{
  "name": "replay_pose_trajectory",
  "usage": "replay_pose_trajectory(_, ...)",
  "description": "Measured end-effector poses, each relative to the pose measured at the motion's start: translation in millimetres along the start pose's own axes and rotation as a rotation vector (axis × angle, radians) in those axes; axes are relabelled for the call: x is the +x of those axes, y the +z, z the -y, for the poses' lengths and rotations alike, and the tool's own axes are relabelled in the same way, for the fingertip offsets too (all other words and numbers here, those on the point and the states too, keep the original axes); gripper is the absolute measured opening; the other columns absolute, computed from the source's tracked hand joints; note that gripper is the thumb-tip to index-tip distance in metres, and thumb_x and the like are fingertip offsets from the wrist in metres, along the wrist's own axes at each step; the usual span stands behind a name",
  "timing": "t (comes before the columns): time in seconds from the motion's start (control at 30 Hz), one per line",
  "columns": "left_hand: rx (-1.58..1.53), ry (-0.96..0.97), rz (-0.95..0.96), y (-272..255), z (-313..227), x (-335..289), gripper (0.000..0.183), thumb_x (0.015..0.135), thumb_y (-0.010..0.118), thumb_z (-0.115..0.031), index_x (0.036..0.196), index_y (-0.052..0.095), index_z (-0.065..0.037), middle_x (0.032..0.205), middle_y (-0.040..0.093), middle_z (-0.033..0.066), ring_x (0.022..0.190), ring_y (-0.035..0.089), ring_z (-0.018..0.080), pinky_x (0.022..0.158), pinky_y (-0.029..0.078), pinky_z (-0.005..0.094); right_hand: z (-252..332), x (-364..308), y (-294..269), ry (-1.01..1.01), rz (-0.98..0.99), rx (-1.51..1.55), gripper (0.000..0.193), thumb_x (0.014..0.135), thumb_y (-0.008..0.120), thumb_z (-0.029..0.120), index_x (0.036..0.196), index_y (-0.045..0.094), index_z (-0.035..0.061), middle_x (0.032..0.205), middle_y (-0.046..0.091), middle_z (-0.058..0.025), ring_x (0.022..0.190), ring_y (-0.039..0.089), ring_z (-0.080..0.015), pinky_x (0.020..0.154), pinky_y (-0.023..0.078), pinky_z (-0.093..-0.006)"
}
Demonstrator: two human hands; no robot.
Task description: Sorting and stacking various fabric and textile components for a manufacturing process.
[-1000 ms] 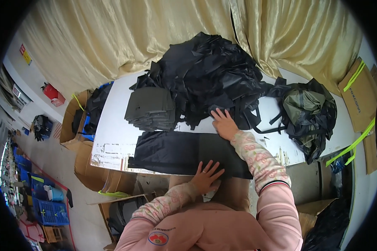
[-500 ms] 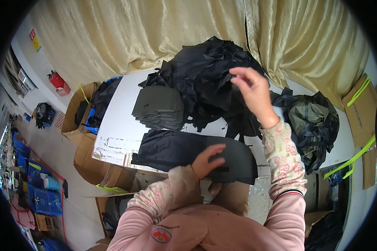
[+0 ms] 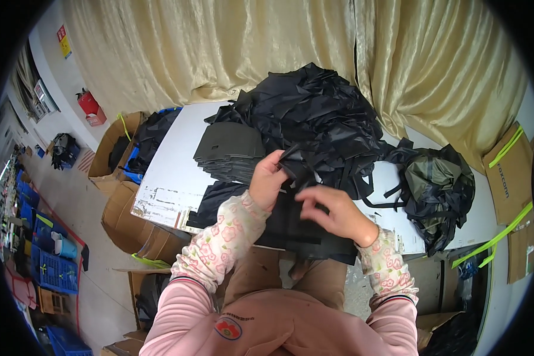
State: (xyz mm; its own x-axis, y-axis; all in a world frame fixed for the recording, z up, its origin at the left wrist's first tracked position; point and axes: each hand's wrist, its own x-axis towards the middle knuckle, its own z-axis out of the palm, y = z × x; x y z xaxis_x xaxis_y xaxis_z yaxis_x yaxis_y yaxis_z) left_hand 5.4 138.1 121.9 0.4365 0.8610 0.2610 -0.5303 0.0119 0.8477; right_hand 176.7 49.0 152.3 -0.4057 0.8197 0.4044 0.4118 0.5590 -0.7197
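The left hand (image 3: pixel 267 184) pinches an edge of a thin black fabric piece (image 3: pixel 296 167) above the flat black cloth panel (image 3: pixel 291 228), while the right hand (image 3: pixel 341 216) curls blurred fingers whose grip I cannot tell, and the piece looks light, limp, perhaps slippery, best held by its edges.
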Motion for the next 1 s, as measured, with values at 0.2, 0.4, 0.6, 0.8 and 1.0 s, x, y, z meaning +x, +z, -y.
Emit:
replay_pose_trajectory(0.2, 0.406, 0.258, 0.238, -10.8, -23.0, -10.8, 0.02, 0.08, 0.069, -0.001, 0.098, 0.061, -0.001, 0.1, 0.06, 0.0022, 0.095, 0.057, 0.0112, 0.086, 0.045, 0.0251, 25.7, 23.2, -57.5, -0.198, -0.202, -0.138, 0.042, 0.071, 0.074, 0.004, 0.111, 0.061, 0.001, 0.11, 0.062, -0.0107, 0.101, 0.059, -0.0208, 0.085, 0.046, -0.0327)
replay_pose_trajectory(0.4, 0.204, 0.203, 0.245, 8.5, -25.1, -15.9, 0.023, 0.081, 0.065, 0.001, 0.103, 0.059, -0.002, 0.105, 0.061, 0.0064, 0.099, 0.059, 0.0152, 0.089, 0.046, 0.0272, 53.6, 61.9, -49.6, -0.151, 0.093, -0.17, 0.06, 0.07, 0.073, 0.004, 0.126, 0.051, 0.0062, 0.104, 0.063, -0.0114, 0.098, 0.061, -0.0251, 0.085, 0.048, -0.034)
replay_pose_trajectory(0.6, -0.288, 0.098, 0.26, 9.1, -7.9, -36.2, 0.06, 0.092, 0.057, -0.03, 0.139, 0.03, -0.004, 0.134, 0.046, 0.0093, 0.124, 0.045, 0.0175, 0.105, 0.034, 0.032, 58.5, 78.2, -53.1, -0.29, -0.117, -0.421, 0.022, 0.074, 0.062, -0.004, 0.095, 0.064, 0.002, 0.084, 0.063, -0.0132, 0.079, 0.062, -0.0311, 0.07, 0.05, -0.0351)
replay_pose_trajectory(0.8, 0.269, -0.067, 0.197, -7.9, 15.9, -49.5, 0.047, 0.084, 0.069, -0.007, 0.126, 0.051, 0.002, 0.115, 0.061, 0.0047, 0.104, 0.055, 0.0113, 0.093, 0.043, 0.0273, 74.6, 86.8, -79.8, -0.333, -0.322, -0.56, 0.01, 0.08, 0.061, 0.005, 0.089, 0.064, 0.0032, 0.083, 0.064, -0.0146, 0.08, 0.062, -0.0351, 0.069, 0.051, -0.0396)
replay_pose_trajectory(1.0, 0.98, 0.064, 0.138, -97.2, 31.4, -50.3, 0.024, 0.079, 0.072, -0.01, 0.1, 0.064, 0.0, 0.085, 0.066, 0.0086, 0.078, 0.061, 0.0162, 0.076, 0.049, 0.0279, 82.8, 52.6, -137.3, -0.214, -0.399, -0.471, 0.014, 0.082, 0.058, -0.001, 0.093, 0.066, 0.0007, 0.084, 0.061, -0.0064, 0.082, 0.059, -0.0175, 0.074, 0.045, -0.0259)
